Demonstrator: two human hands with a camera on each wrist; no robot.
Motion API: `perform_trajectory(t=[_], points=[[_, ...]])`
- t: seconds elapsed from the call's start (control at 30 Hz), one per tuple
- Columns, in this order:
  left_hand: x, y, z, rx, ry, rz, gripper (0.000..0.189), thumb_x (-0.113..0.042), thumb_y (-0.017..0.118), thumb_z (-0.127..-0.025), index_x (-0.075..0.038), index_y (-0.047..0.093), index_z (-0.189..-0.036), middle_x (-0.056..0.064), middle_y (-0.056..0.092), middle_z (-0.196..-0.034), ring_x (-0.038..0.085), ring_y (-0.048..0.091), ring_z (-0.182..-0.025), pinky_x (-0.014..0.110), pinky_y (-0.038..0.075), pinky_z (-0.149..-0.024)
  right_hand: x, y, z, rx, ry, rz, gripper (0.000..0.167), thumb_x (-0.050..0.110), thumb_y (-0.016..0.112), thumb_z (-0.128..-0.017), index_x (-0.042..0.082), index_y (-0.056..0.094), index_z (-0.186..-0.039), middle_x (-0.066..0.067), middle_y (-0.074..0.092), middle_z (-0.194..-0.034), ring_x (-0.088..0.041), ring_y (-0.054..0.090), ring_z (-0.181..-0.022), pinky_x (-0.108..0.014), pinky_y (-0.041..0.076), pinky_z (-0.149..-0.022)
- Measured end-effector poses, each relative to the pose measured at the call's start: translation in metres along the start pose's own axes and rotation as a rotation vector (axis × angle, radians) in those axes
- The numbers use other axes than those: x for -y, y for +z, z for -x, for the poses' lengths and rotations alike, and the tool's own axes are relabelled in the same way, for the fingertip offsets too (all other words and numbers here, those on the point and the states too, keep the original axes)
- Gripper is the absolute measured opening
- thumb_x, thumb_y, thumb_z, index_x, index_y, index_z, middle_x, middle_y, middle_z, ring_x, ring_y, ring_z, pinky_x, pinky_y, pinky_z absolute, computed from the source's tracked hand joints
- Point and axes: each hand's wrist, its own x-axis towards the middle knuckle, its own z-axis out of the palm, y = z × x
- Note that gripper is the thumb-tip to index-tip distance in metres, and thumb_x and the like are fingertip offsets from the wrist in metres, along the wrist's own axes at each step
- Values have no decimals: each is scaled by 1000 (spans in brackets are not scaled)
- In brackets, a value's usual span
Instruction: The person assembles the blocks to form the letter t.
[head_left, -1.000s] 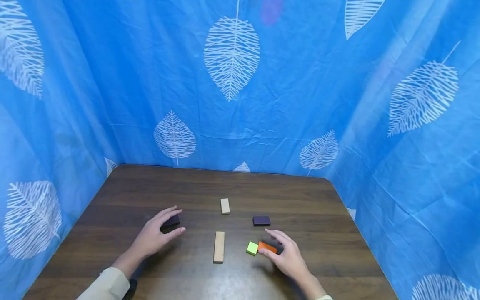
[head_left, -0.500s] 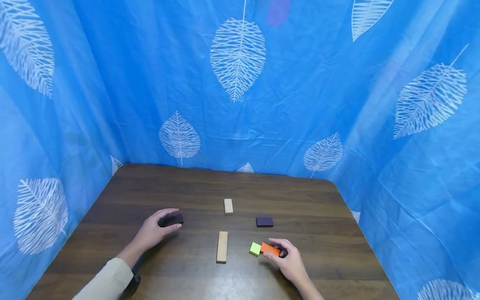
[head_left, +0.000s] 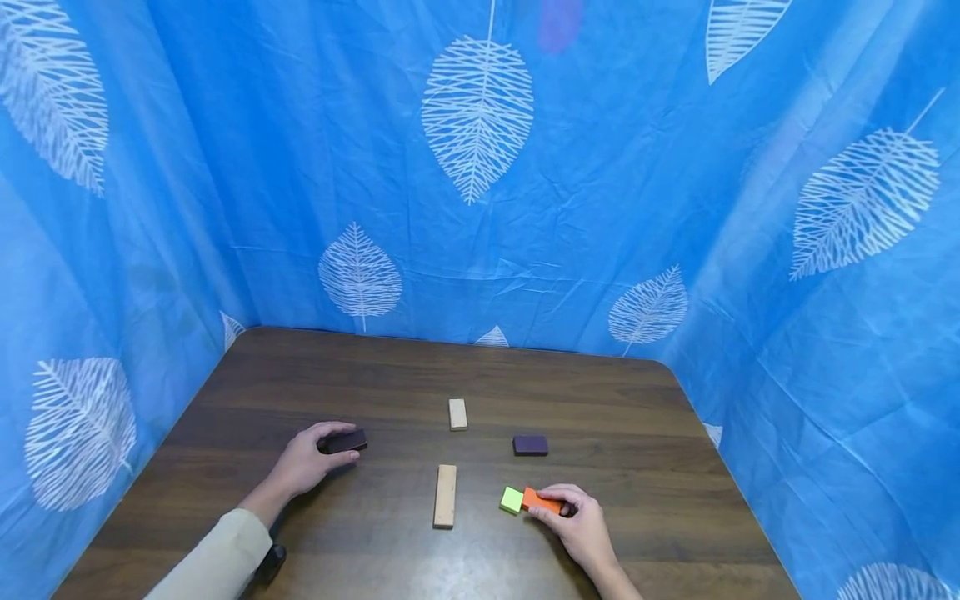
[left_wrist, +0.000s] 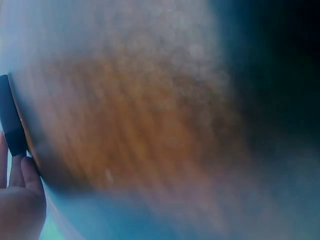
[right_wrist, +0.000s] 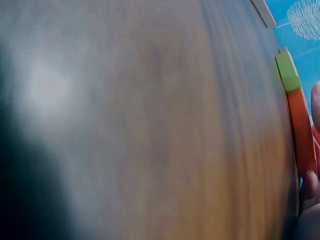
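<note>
On the left of the table my left hand (head_left: pixel 302 462) grips a dark brown block (head_left: pixel 347 442), thumb on the near side and fingers on the far side. In the left wrist view that dark block (left_wrist: pixel 12 120) shows at the left edge, with fingertips around its near end. At the right, my right hand (head_left: pixel 585 527) pinches an orange block (head_left: pixel 538 501) lengthwise between thumb and fingers. A lime-green block (head_left: pixel 512 500) sits against the orange block's left end. The right wrist view shows the orange block (right_wrist: pixel 301 132) and green block (right_wrist: pixel 287 72) end to end.
A long light-wood block (head_left: pixel 445 497) lies between the hands. Behind it are a short pale wood block (head_left: pixel 457 414) and a dark purple block (head_left: pixel 530 446). Blue leaf-patterned cloth (head_left: pixel 480 250) surrounds the brown table (head_left: pixel 375 383) on its back and sides.
My left hand's fingers have come down around the dark brown block. My right hand's fingers have closed from a wide spread onto the orange block. The head view shifted slightly.
</note>
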Motion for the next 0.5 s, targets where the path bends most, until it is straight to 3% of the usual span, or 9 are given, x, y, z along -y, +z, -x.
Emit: perform_trajectory(t=[0.17,0.5], points=[[0,0,0,18,-54,7,48,-32,78,-90,-12,66,-132,28,52,-140,47,49,-126,62,38,-98,-6,3,0,-19,-30,14,20,13,92,-71,17,81,-88,5,71,-92,-7,58,-77,-21,45,-67],[1,2,-6,52,-92,-6,46,-33,75,-92,-12,66,-133,32,47,-143,52,43,-130,65,35,-101,-3,2,0,-22,-20,49,21,15,92,-72,17,82,-89,6,71,-92,-9,64,-86,-20,47,-72]])
